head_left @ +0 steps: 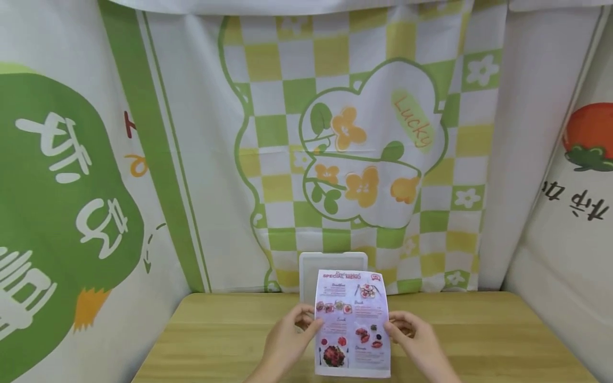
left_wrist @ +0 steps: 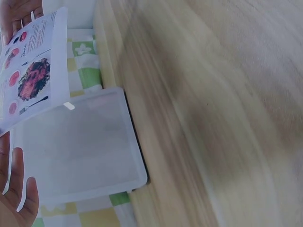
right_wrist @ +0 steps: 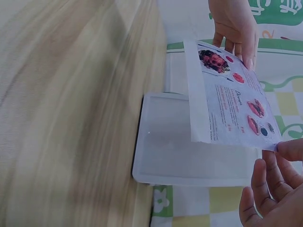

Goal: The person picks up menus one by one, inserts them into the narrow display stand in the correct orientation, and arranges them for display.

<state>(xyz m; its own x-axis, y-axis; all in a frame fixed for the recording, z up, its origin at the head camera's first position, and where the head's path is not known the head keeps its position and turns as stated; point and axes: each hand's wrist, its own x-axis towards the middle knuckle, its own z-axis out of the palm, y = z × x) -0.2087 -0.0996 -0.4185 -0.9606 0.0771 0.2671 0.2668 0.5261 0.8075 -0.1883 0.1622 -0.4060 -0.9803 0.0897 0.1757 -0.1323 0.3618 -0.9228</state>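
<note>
A printed menu sheet [head_left: 352,324], headed "SPECIAL MENU" and covered with food pictures, is held up over the table between both hands. My left hand [head_left: 291,336] pinches its left edge with the thumb in front. On the opposite edge, my right hand [head_left: 417,340] pinches the paper the same way. From the right wrist view, the sheet [right_wrist: 232,99] bows slightly, its lower edge raised off the tabletop. Behind it stands a white-framed board [head_left: 308,263] with a plain pale face, its lower part covered by the sheet in the head view; the left wrist view shows more of this board [left_wrist: 90,151].
The wooden table [head_left: 215,340] spreads out below the hands. A green and yellow checkered cloth [head_left: 282,181] printed with "Lucky" hangs behind its back edge. Printed fabric walls, one with a large green patch [head_left: 57,213], the other with a tomato [head_left: 591,133], flank both sides.
</note>
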